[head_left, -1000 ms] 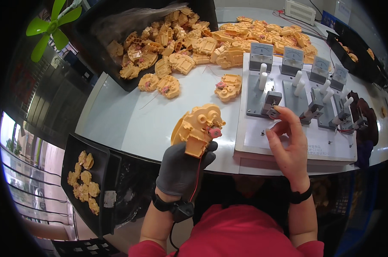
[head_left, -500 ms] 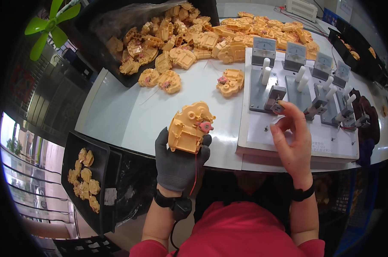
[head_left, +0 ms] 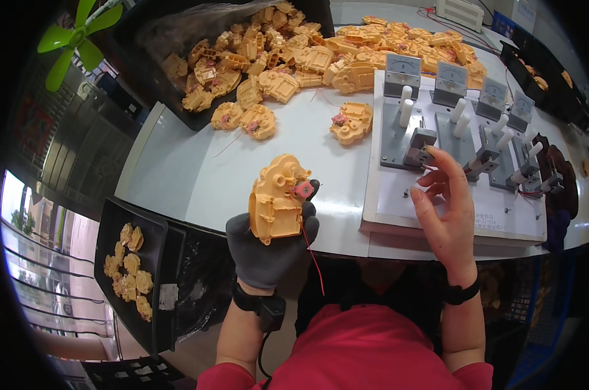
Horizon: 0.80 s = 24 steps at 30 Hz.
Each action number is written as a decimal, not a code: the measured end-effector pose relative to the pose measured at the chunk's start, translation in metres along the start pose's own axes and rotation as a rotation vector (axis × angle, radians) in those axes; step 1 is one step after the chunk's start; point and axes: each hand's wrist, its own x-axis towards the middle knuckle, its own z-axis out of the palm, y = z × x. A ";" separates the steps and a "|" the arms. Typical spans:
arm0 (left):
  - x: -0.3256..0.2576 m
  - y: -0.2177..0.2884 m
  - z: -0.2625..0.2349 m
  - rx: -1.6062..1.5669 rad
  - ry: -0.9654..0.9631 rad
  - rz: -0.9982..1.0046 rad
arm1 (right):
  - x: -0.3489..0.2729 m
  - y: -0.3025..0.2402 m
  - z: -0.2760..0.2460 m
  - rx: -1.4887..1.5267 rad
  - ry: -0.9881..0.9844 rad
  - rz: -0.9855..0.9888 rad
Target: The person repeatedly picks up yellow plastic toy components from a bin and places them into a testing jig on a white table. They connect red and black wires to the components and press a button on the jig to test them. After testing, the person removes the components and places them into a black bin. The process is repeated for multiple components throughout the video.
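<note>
The gloved left hand [head_left: 265,257] is grasping a yellow gearbox housing [head_left: 278,218], apparently keeping its red wire [head_left: 316,261] clear; the partly curled right hand [head_left: 448,218] is meeting a grey fixture block [head_left: 419,145], its grip being indeterminable.

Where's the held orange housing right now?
Head view, left of centre: the orange housing is in the gloved left hand, left of the white meter board.

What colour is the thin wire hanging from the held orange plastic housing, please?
The wire is red; the head view shows it.
</note>
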 end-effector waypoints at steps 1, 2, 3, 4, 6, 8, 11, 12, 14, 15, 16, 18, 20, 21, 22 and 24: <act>0.000 0.001 -0.001 -0.004 -0.033 -0.008 | 0.000 0.000 0.000 0.002 0.001 0.008; -0.001 0.001 -0.002 -0.009 -0.066 -0.017 | 0.000 0.000 0.000 0.003 -0.002 0.010; -0.001 0.001 -0.001 -0.026 -0.060 -0.019 | 0.000 0.000 0.000 0.005 -0.006 0.012; -0.001 0.000 0.001 -0.043 -0.054 -0.020 | 0.000 0.000 0.000 0.007 -0.010 0.014; -0.001 0.001 0.003 -0.067 -0.051 -0.027 | 0.000 0.000 0.000 0.020 -0.008 0.023; 0.001 0.003 0.001 -0.082 -0.061 -0.040 | 0.000 0.001 0.000 0.022 -0.008 0.026; -0.001 0.006 0.002 -0.100 -0.057 -0.062 | -0.001 0.001 0.000 0.013 -0.012 0.027; -0.002 0.006 0.002 -0.097 -0.063 -0.065 | -0.001 0.001 0.000 0.011 -0.013 0.029; -0.003 0.007 0.002 -0.088 -0.077 -0.071 | -0.001 0.001 0.000 0.013 -0.012 0.030; -0.004 0.007 0.002 -0.092 -0.072 -0.074 | -0.001 0.001 0.000 0.015 -0.010 0.030; -0.004 0.007 0.003 -0.096 -0.067 -0.077 | -0.001 0.001 0.000 0.017 -0.008 0.030; -0.004 0.007 0.005 -0.102 -0.054 -0.071 | -0.001 0.002 0.000 0.018 -0.010 0.030; -0.004 0.007 0.007 -0.107 -0.036 -0.056 | -0.002 0.003 0.000 0.019 -0.010 0.027; -0.004 0.007 0.007 -0.104 -0.032 -0.054 | -0.002 0.003 0.000 0.020 -0.010 0.024; -0.004 0.007 0.008 -0.102 -0.029 -0.052 | -0.001 0.004 0.000 0.020 -0.010 0.021; -0.004 0.006 0.009 -0.098 -0.024 -0.050 | -0.001 0.004 0.000 0.020 -0.009 0.016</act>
